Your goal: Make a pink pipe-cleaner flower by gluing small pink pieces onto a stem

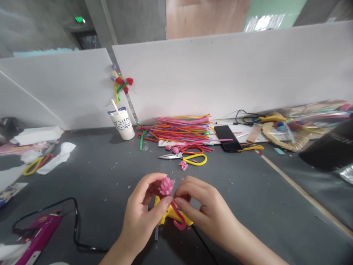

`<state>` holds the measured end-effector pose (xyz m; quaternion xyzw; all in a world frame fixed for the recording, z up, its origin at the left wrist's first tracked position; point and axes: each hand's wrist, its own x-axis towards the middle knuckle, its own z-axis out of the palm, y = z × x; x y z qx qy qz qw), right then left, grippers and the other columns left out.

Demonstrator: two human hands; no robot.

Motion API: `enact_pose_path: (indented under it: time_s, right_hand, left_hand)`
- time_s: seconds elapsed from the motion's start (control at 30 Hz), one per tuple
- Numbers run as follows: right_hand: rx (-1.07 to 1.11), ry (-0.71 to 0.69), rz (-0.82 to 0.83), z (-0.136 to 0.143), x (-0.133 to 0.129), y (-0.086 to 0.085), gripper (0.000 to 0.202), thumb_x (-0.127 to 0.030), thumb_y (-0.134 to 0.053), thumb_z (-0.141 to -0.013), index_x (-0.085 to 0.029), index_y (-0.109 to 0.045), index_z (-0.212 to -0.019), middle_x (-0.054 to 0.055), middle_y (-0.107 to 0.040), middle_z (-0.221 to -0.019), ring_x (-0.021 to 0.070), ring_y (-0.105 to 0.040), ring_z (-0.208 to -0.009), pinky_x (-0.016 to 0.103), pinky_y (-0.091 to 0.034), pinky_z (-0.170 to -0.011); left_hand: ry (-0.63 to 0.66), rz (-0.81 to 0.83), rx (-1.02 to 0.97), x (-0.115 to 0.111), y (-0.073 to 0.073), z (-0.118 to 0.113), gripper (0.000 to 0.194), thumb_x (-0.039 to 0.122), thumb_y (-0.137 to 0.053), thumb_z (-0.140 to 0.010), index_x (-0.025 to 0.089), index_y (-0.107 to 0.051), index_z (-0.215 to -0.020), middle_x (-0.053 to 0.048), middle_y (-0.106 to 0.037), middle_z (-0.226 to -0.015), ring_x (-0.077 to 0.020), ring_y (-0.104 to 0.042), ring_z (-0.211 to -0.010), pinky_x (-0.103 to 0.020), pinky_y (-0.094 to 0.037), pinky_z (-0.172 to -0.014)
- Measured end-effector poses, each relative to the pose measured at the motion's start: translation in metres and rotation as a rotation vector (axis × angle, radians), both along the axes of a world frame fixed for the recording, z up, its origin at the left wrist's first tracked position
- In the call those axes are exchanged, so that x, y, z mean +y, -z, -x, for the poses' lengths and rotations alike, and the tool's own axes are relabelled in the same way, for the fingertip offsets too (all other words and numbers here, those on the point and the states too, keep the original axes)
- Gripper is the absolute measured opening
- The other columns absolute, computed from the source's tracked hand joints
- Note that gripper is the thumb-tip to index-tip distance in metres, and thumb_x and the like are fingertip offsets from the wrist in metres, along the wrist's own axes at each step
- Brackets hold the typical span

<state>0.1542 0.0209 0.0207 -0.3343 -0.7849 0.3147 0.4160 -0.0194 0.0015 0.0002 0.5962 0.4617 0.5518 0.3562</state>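
Observation:
A pink pipe-cleaner flower (166,186) with a darker pink, hooked stem (179,220) is held up near the front of the dark table. My left hand (146,206) grips the flower between thumb and fingers, from its left side. My right hand (202,202) is closed at the flower's right, its thumb and fingertips pinched by the top of the stem; what lies between them is too small to tell. Below both hands is a yellow glue gun (162,217), partly covered by them. Scissors (190,156) and small pink pieces (183,165) lie beyond.
Behind the scissors lie a pile of coloured pipe cleaners (182,127) and a black phone (228,138). A white cup (123,124) stands back left. A magenta tool (44,233) and black cable (75,221) lie front left. A dark cylinder (329,145) is at right.

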Motion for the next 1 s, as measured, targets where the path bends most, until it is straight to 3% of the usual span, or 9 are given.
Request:
enact_pose_path:
  time_s: [0.1,0.23,0.33,0.6,1.0]
  right_hand:
    - [0.018,0.040,-0.111,-0.001,-0.003,0.001,0.012,-0.012,-0.055,-0.090,-0.019,-0.061,-0.081,0.001,-0.061,-0.073,0.0124,-0.057,-0.066,0.022,-0.046,-0.060]
    - [-0.043,0.109,-0.395,-0.004,-0.004,0.005,0.016,-0.010,-0.053,-0.091,-0.019,-0.059,-0.102,0.005,-0.065,-0.087,0.0155,-0.058,-0.074,0.026,-0.049,-0.066]
    - [-0.119,0.084,-0.500,-0.006,-0.003,0.005,0.015,-0.010,-0.051,-0.093,-0.019,-0.060,-0.101,0.007,-0.066,-0.089,0.0165,-0.056,-0.074,0.028,-0.048,-0.065]
    - [-0.076,0.079,-0.401,-0.005,0.002,0.001,0.008,-0.013,-0.056,-0.092,-0.018,-0.062,-0.090,0.004,-0.062,-0.083,0.0157,-0.055,-0.073,0.028,-0.047,-0.066]
    - [-0.053,0.079,-0.343,0.000,0.001,0.008,0.009,-0.011,-0.054,-0.092,-0.017,-0.059,-0.087,0.006,-0.061,-0.083,0.0173,-0.056,-0.077,0.028,-0.048,-0.069]
  left_hand:
    - [-0.006,-0.114,0.134,0.001,0.001,0.000,0.033,0.012,-0.064,-0.085,0.032,-0.064,-0.112,0.001,-0.069,-0.100,-0.0131,-0.067,-0.090,-0.021,-0.054,-0.080]
    - [0.019,-0.324,0.366,0.002,-0.001,0.000,0.039,0.008,-0.059,-0.087,0.027,-0.060,-0.121,-0.003,-0.068,-0.100,-0.0160,-0.065,-0.089,-0.026,-0.053,-0.081]
    - [0.040,-0.386,0.459,0.000,-0.004,-0.001,0.038,0.007,-0.058,-0.087,0.025,-0.059,-0.120,-0.003,-0.068,-0.097,-0.0146,-0.065,-0.086,-0.024,-0.052,-0.079]
    - [0.120,-0.237,0.411,-0.004,-0.006,-0.003,0.034,0.010,-0.057,-0.086,0.022,-0.057,-0.118,-0.002,-0.062,-0.089,-0.0150,-0.060,-0.077,-0.026,-0.051,-0.071]
    - [0.148,-0.187,0.362,-0.003,-0.007,-0.004,0.028,0.009,-0.055,-0.087,0.022,-0.061,-0.112,0.000,-0.060,-0.083,-0.0134,-0.058,-0.073,-0.024,-0.049,-0.068]
